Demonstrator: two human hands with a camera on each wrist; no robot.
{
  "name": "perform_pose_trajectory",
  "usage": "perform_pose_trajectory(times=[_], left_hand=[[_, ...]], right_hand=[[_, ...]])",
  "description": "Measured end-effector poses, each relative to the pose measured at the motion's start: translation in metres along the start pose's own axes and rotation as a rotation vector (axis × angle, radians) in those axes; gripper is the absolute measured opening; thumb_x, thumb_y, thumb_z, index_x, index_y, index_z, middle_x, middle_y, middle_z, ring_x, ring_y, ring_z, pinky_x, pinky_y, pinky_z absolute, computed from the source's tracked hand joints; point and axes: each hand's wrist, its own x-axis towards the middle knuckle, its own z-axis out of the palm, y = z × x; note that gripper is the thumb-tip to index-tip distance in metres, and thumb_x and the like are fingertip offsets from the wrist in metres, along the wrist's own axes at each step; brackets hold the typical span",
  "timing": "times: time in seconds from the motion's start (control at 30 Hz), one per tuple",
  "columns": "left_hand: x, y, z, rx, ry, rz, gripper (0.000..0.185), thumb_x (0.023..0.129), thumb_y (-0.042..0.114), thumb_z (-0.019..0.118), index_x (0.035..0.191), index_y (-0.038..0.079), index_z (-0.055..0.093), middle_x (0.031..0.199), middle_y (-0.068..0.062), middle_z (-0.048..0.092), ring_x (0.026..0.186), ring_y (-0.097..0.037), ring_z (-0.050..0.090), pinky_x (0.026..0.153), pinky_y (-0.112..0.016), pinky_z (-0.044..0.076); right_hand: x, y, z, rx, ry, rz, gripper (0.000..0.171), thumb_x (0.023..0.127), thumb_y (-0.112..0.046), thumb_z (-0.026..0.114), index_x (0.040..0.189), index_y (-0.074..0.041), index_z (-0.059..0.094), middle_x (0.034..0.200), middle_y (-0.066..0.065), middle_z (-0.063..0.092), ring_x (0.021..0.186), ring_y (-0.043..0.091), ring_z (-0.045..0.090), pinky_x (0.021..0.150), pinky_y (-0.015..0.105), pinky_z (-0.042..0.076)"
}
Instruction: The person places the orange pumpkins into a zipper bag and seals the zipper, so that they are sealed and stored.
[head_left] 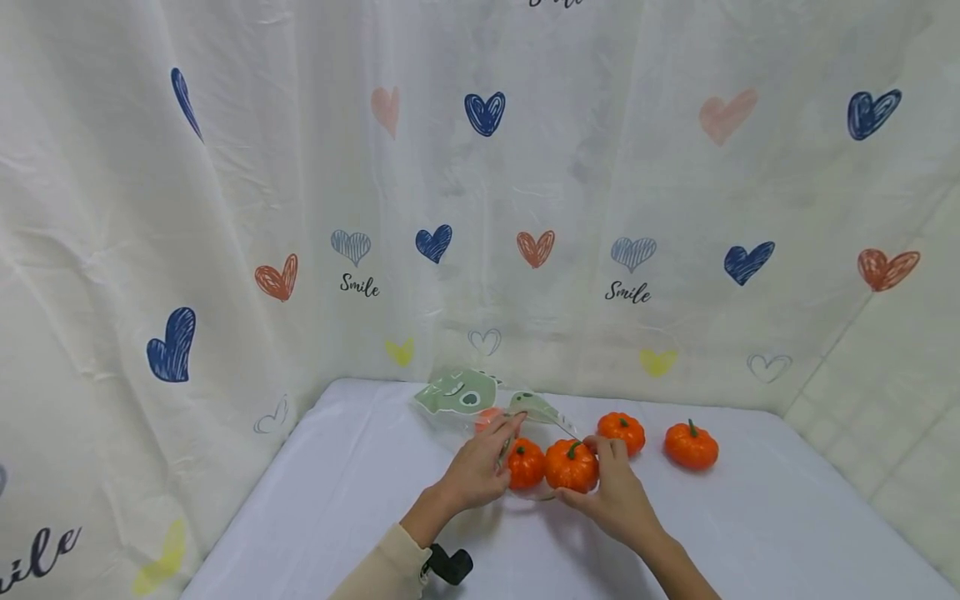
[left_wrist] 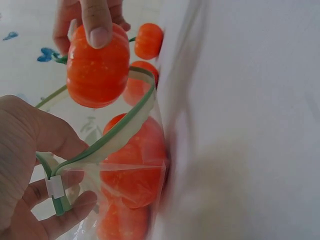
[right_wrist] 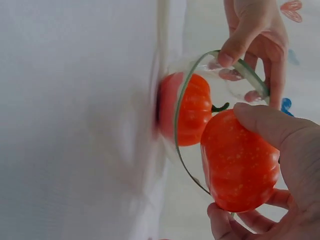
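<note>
My right hand (head_left: 617, 497) grips a small orange pumpkin (right_wrist: 241, 162) with a green stem, at the mouth of a clear zip bag (left_wrist: 125, 131) with a green rim. With the rim pinched between thumb and fingers, my left hand (head_left: 474, 471) holds the bag's mouth apart. Inside the bag lie several orange pumpkins, seen through the plastic in the left wrist view; one bagged pumpkin (right_wrist: 194, 110) shows beside the held one in the right wrist view. A white slider (left_wrist: 55, 186) sits at the rim's end near my left fingers.
Two more pumpkins stand on the white table to the right, a nearer-in pumpkin (head_left: 621, 433) and an outer pumpkin (head_left: 691, 446). Behind the table (head_left: 750, 517) hangs a white curtain (head_left: 570, 175) printed with hearts. A black strap device (head_left: 450, 565) is at my left wrist.
</note>
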Motion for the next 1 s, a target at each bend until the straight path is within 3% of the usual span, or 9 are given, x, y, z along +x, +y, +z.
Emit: perform_pose_trajectory(times=[0.53, 0.77, 1.0], left_hand=[[-0.001, 0.007, 0.001, 0.045, 0.0, 0.032, 0.088, 0.08, -0.002, 0.072, 0.159, 0.017, 0.037, 0.147, 0.003, 0.053, 0.132, -0.017, 0.056, 0.106, -0.034, 0.053], [-0.001, 0.004, 0.002, 0.08, 0.021, 0.08, 0.086, 0.079, -0.003, 0.071, 0.158, 0.012, 0.039, 0.145, 0.002, 0.054, 0.128, -0.016, 0.058, 0.1, -0.027, 0.055], [-0.002, 0.005, 0.001, 0.074, 0.005, 0.061, 0.088, 0.08, -0.003, 0.072, 0.159, 0.014, 0.038, 0.138, 0.001, 0.055, 0.109, -0.012, 0.06, 0.091, -0.017, 0.056]], right_hand=[[0.008, 0.009, 0.011, -0.086, 0.063, -0.026, 0.087, 0.07, -0.035, 0.093, 0.135, 0.003, 0.05, 0.129, 0.019, 0.052, 0.118, 0.038, 0.057, 0.105, 0.058, 0.05], [0.01, 0.011, 0.018, -0.093, 0.07, -0.028, 0.082, 0.07, -0.033, 0.094, 0.133, 0.0, 0.053, 0.125, 0.02, 0.054, 0.112, 0.038, 0.059, 0.102, 0.058, 0.052], [0.008, 0.008, 0.022, -0.105, 0.057, -0.008, 0.083, 0.07, -0.037, 0.093, 0.134, 0.0, 0.054, 0.125, 0.021, 0.054, 0.112, 0.039, 0.06, 0.102, 0.059, 0.051]])
